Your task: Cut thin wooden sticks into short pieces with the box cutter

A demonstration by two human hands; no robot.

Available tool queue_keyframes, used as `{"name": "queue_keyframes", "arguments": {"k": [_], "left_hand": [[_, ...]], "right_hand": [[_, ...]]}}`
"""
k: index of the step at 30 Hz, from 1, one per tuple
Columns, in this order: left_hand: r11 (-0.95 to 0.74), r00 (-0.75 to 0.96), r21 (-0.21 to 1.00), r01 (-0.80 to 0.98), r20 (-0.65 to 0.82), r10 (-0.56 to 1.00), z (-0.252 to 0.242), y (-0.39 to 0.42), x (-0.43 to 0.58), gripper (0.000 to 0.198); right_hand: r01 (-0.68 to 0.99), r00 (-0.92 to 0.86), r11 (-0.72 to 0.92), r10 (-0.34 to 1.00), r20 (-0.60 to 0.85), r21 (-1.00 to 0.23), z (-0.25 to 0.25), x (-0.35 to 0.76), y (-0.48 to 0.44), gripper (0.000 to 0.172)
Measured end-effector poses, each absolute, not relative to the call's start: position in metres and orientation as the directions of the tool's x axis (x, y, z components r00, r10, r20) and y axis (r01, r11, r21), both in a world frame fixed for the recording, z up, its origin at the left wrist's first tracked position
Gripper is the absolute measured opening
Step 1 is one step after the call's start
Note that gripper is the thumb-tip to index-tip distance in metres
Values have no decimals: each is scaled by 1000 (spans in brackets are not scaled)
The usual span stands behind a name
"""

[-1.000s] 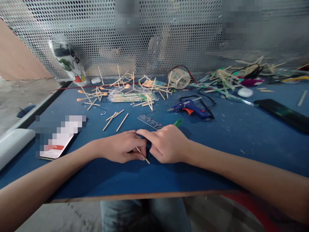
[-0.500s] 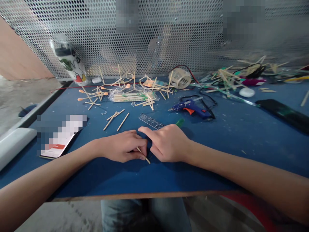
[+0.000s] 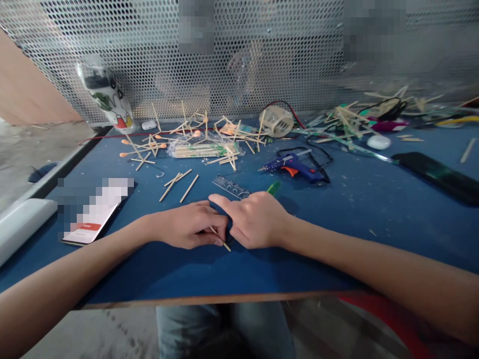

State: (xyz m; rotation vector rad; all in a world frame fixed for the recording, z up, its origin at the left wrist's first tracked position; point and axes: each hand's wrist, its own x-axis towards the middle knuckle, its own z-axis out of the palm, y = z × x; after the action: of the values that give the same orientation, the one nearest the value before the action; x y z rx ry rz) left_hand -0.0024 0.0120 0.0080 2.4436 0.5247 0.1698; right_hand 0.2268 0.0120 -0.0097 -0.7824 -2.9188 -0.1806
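My left hand (image 3: 194, 227) is closed on a thin wooden stick (image 3: 226, 246), whose end sticks out below the fingers toward the table's front edge. Close against it, my right hand (image 3: 258, 222) is curled with the index finger stretched over the left fingers. A green translucent tool (image 3: 274, 188) pokes out behind the right hand and seems to be held in it; its working end is hidden. Just beyond the hands lies a clear ruler (image 3: 230, 187), partly covered by the right hand. Several loose sticks (image 3: 189, 188) rest beyond my left hand.
A blue glue gun (image 3: 295, 168) lies beyond my right hand. Stick constructions surround a plastic-wrapped stick bundle (image 3: 204, 149) along the back. A phone (image 3: 92, 219) is at left, a dark phone-like slab (image 3: 437, 177) at right. A bottle (image 3: 108, 99) stands by the perforated metal screen (image 3: 149, 55).
My right index finger has shifted slightly left over the left hand. The left hand keeps its grip on the stick. The whole view has shifted slightly.
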Motion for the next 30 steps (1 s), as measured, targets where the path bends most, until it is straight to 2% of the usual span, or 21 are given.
{"name": "queue_keyframes", "arguments": {"k": [5,9,14,19,27,30], "left_hand": [[-726,919,621,295,23,393,9,11,-1,7],[-707,914,637,306,10,405,8,11,-1,8],[-727,903,602,330,25,430,7,10,-2,3],[-735,898,580,351,13,439,7,10,-1,9],[-670,909,688,280,35,416,2,16,-2,10],[-672,909,687,277,40,416,2,16,-3,7]], "right_hand": [[518,-850,849,497,172,105,-9,226,8,68],[464,-881,885,455,129,48,-8,228,17,68],[449,-889,892,440,130,50,-8,231,23,69],[452,-885,891,441,147,46,-9,231,22,70],[462,-881,887,457,120,15,-4,232,25,67],[463,-882,886,458,113,13,-4,232,25,67]]}}
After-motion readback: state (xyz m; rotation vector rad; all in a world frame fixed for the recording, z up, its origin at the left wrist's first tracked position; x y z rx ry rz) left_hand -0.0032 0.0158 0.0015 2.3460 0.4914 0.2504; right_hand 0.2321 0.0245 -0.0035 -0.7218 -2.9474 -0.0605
